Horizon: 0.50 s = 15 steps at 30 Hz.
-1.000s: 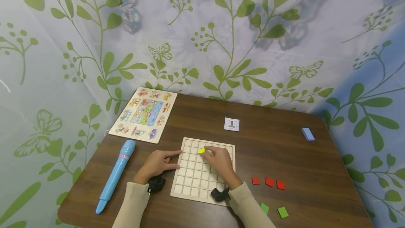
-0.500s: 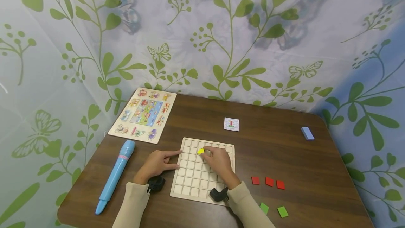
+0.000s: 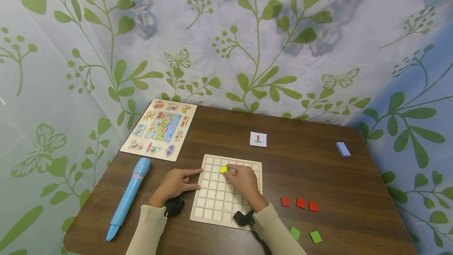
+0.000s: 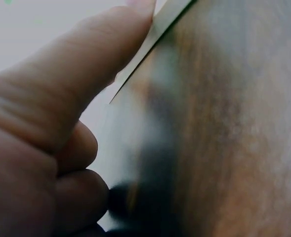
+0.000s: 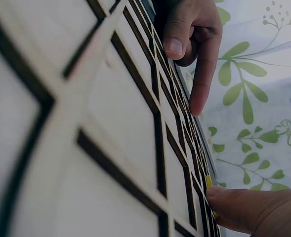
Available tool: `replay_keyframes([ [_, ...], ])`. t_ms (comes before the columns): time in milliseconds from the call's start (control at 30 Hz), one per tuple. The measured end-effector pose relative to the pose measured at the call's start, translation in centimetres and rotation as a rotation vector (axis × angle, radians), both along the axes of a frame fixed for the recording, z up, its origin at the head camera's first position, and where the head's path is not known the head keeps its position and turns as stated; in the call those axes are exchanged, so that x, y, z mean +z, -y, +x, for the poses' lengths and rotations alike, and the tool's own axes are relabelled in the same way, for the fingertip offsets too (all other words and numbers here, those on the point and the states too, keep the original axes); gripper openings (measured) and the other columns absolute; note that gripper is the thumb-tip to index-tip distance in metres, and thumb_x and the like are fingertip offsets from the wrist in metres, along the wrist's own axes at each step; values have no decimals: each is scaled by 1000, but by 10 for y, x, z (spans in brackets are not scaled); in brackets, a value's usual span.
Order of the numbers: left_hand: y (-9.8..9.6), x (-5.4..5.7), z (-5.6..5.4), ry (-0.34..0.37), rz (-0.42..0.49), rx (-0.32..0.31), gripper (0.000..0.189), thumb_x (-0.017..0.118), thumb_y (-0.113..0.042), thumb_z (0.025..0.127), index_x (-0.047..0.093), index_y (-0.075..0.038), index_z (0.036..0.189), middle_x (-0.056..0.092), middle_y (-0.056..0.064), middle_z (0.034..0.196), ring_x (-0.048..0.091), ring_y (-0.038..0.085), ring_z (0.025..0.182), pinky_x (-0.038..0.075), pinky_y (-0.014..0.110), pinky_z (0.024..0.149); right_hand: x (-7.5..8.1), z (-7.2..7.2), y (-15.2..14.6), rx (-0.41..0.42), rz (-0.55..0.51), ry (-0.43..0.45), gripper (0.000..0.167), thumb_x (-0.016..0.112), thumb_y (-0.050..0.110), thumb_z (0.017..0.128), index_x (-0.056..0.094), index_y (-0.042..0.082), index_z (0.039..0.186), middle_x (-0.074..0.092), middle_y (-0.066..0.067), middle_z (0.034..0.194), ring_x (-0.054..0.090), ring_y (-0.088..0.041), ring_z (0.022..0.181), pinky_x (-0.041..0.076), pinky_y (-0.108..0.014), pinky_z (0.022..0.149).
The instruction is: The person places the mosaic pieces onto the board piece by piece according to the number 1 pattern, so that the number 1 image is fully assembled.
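Observation:
A pale wooden grid board (image 3: pixel 216 204) lies on the brown table (image 3: pixel 318 176) in front of me. My right hand (image 3: pixel 243 181) rests on the board with its fingertips on a yellow square tile (image 3: pixel 223 169) in an upper cell. In the right wrist view a fingertip (image 5: pixel 224 197) presses the thin yellow tile (image 5: pixel 209 181) against the grid board (image 5: pixel 115 118). My left hand (image 3: pixel 177 182) rests at the board's left edge, forefinger stretched along it, the other fingers curled. The left wrist view shows that forefinger (image 4: pixel 86 74) against the board edge (image 4: pixel 160 29).
Three red tiles (image 3: pixel 300 203) and two green tiles (image 3: pixel 305 234) lie right of the board. A small pattern card (image 3: pixel 258 139) sits behind it. A blue pen-shaped toy (image 3: pixel 129 196) and a picture puzzle board (image 3: pixel 160 128) are at the left. A blue block (image 3: pixel 343 149) lies far right.
The right hand and the yellow tile have settled slightly lower onto the board cell. The left hand has not moved.

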<state>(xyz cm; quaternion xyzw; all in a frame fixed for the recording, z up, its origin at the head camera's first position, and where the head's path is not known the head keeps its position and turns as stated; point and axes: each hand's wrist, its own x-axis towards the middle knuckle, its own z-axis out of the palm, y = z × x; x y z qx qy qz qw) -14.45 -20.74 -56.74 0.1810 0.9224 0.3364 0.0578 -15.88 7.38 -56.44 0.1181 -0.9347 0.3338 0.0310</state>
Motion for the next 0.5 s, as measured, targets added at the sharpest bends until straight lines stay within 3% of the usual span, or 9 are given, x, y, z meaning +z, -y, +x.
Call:
replay_keyframes([
  [233, -2, 2, 0, 15, -15, -5, 60, 84, -45, 82, 67, -31, 138, 31, -14, 55, 25, 2, 53, 26, 23, 52, 1, 3, 0, -15, -4, -12, 31, 78, 34, 91, 79, 18, 118, 42, 14, 46, 33, -6, 46, 31, -25, 43],
  [500, -1, 2, 2, 14, 3, -16, 60, 84, -45, 83, 67, -30, 139, 30, -13, 54, 21, 2, 51, 25, 22, 52, 0, 2, -3, -5, -29, 10, 32, 78, 34, 92, 78, 18, 120, 50, 9, 51, 36, -7, 49, 34, -26, 46],
])
